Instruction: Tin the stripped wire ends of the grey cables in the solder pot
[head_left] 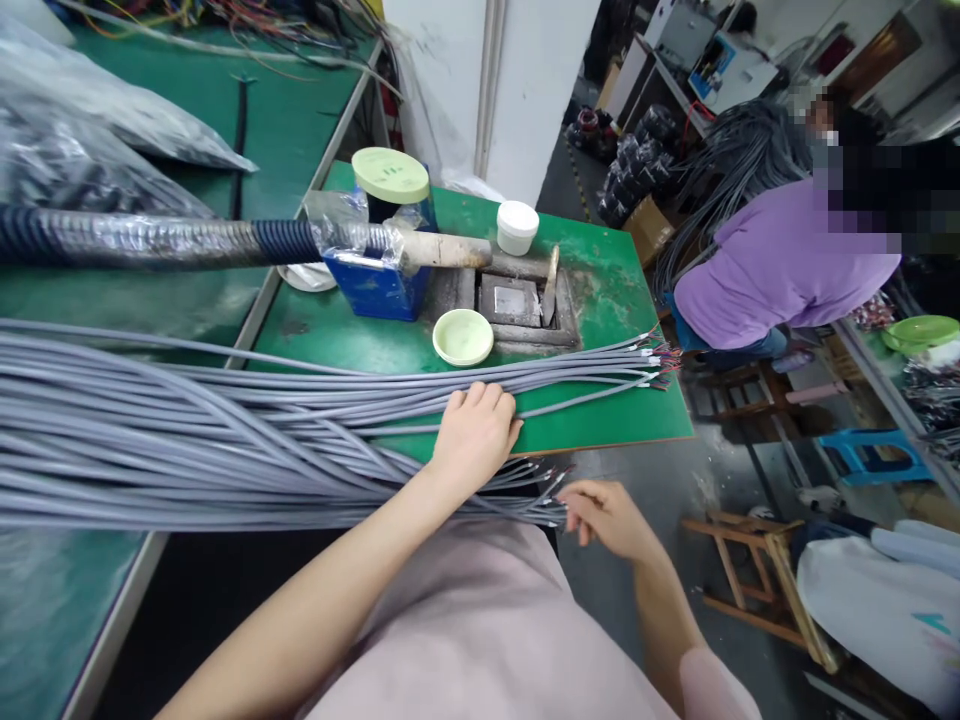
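Observation:
Long grey cables [247, 450] run across from the left in a thick bundle. Part of them lies on the green table, their stripped ends with coloured wires [656, 365] near its right edge. My left hand [476, 430] rests on these cables with its fingers curled over them. Other cable ends [547, 480] stick out below the table's front edge, close to my body. At their tips is my right hand [604, 515], its thumb and fingers pinched together; what lies between them is too small to make out.
A pale green dish [463, 337], a white lidded tub [517, 227], a blue box [379, 285] and a hose nozzle [450, 250] stand around a recessed metal block [510, 300]. A person in purple [780, 255] sits at the right, near wooden stools [772, 570].

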